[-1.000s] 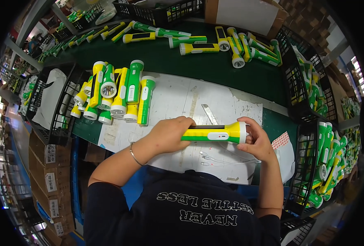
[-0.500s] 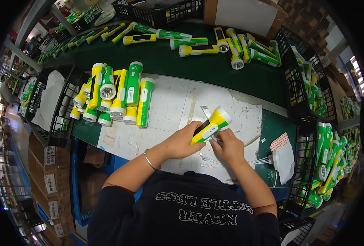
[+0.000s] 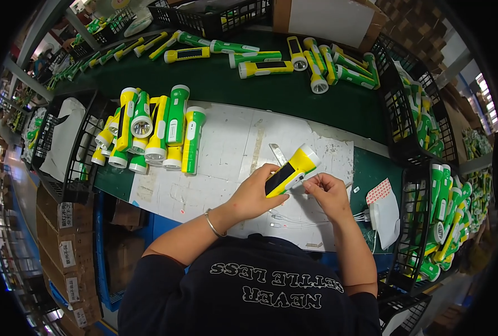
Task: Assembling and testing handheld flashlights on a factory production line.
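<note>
My left hand [image 3: 253, 197] is wrapped around the body of a yellow and green flashlight [image 3: 300, 163] with a white head. The head points up and to the right, and a dark panel on its side faces up. My right hand [image 3: 332, 196] is beside the flashlight, thumb and fingertips pinched together close to its right side. Whatever lies in that pinch is too small to make out. Beyond the flashlight, a flat metal strip [image 3: 277, 152] rests on the white work surface [image 3: 226, 134]. White charging cables [image 3: 296, 219] with small plugs lie below my hands.
A stack of flashlights [image 3: 176, 115] stands at the left of the work surface, beside a black crate [image 3: 83, 151]. More flashlights [image 3: 265, 68] lie along the green bench [image 3: 215, 84]. Crates of flashlights [image 3: 420, 224] line the right, near a white pouch-like item [image 3: 384, 215].
The flashlight has turned in my left hand, so its dark panel shows more and its switch side less. My right hand has moved slightly right and up, its fingers now pinched.
</note>
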A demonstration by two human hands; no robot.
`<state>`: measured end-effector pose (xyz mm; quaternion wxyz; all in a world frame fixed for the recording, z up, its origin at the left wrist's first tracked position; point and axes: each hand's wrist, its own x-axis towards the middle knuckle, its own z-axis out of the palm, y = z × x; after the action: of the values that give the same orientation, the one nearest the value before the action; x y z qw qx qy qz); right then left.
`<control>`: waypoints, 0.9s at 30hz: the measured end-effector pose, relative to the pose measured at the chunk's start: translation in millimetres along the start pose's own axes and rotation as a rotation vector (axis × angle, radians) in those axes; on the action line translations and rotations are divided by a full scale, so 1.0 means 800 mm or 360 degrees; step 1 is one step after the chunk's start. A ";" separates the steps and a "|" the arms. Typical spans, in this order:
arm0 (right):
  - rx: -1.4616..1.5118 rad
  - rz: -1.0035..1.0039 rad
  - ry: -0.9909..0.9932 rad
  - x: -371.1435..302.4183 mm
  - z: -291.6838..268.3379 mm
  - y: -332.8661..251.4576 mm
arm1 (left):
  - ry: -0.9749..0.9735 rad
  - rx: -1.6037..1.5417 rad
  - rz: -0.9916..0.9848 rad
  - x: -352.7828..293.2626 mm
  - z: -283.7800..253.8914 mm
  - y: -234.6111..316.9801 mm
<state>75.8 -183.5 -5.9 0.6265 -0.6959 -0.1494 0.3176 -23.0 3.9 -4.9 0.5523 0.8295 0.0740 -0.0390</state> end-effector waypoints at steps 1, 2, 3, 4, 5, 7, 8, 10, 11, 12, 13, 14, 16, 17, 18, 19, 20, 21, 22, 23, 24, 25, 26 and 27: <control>-0.0019 0.0001 0.0013 -0.001 0.003 -0.001 | 0.0152 0.0136 0.0098 -0.002 0.004 -0.003; -0.0040 0.0001 0.0028 -0.001 0.004 -0.002 | 0.0302 0.0271 0.0200 -0.002 0.005 -0.003; -0.0036 0.0000 0.0027 -0.001 0.004 -0.004 | 0.0301 0.0275 0.0199 -0.003 0.005 -0.002; 0.0088 0.0137 0.0005 0.000 0.004 -0.006 | 0.0382 0.0496 0.0249 -0.004 0.003 0.001; 0.0210 0.0274 -0.0018 0.001 0.003 -0.007 | 0.0463 0.0716 0.0299 -0.005 0.002 0.003; 0.0198 0.0207 0.0010 0.000 0.006 -0.003 | 0.0483 0.0737 0.0327 -0.004 0.002 0.004; 0.0184 0.0138 0.0040 0.001 0.007 -0.001 | 0.0505 0.0757 0.0356 -0.004 0.002 0.005; 0.0109 0.0059 0.0086 0.000 0.010 0.005 | 0.0502 0.0713 0.0327 -0.004 0.007 0.004; 0.0035 -0.0018 0.0135 0.000 0.011 0.006 | 0.0497 0.0667 0.0296 -0.004 0.008 0.004; 0.0037 -0.0018 0.0136 0.000 0.011 0.006 | 0.0496 0.0669 0.0296 -0.005 0.007 0.003; 0.0074 0.0065 0.0086 0.001 0.011 0.005 | 0.0497 0.0705 0.0303 -0.005 0.007 0.003; 0.0108 0.0147 0.0041 0.001 0.010 0.004 | 0.0498 0.0738 0.0313 -0.005 0.007 0.003; 0.0094 0.0159 0.0012 0.004 0.004 0.017 | 0.0453 0.0768 0.0316 -0.004 0.007 0.001; 0.0078 0.0165 -0.0024 0.006 0.004 0.018 | 0.0418 0.0801 0.0319 -0.004 0.007 0.001; 0.0077 0.0166 -0.0027 0.006 0.004 0.015 | 0.0420 0.0801 0.0316 -0.004 0.008 0.002; 0.0122 0.0208 -0.0021 0.007 0.004 0.008 | 0.0420 0.0779 0.0295 -0.004 0.010 0.002; 0.0165 0.0247 -0.0007 0.007 0.004 0.003 | 0.0417 0.0755 0.0281 -0.002 0.011 0.004; 0.0164 0.0244 -0.0002 0.007 0.003 0.004 | 0.0416 0.0754 0.0287 -0.001 0.011 0.004; 0.0135 0.0221 -0.0005 0.007 0.001 0.006 | 0.0432 0.0743 0.0292 0.000 0.011 0.004; 0.0106 0.0192 0.0003 0.007 -0.002 0.008 | 0.0445 0.0731 0.0309 0.005 0.011 0.004; 0.0093 0.0112 0.0009 0.005 0.000 0.012 | 0.0438 0.0729 0.0335 0.007 0.010 0.004; 0.0078 0.0031 0.0019 0.002 0.002 0.014 | 0.0475 0.0757 0.0390 0.006 0.008 0.003; -0.0030 0.0092 -0.0019 0.002 -0.002 0.011 | 0.0510 0.0781 0.0455 0.008 0.007 0.001; -0.0135 0.0097 -0.0113 0.003 -0.007 0.006 | 0.0509 0.0757 0.0437 0.009 0.008 -0.001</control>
<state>80.3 -187.2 -11.3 0.5806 -0.7145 -0.1634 0.3544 -15.9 -0.8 -8.8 0.3242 0.9332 0.0361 0.1506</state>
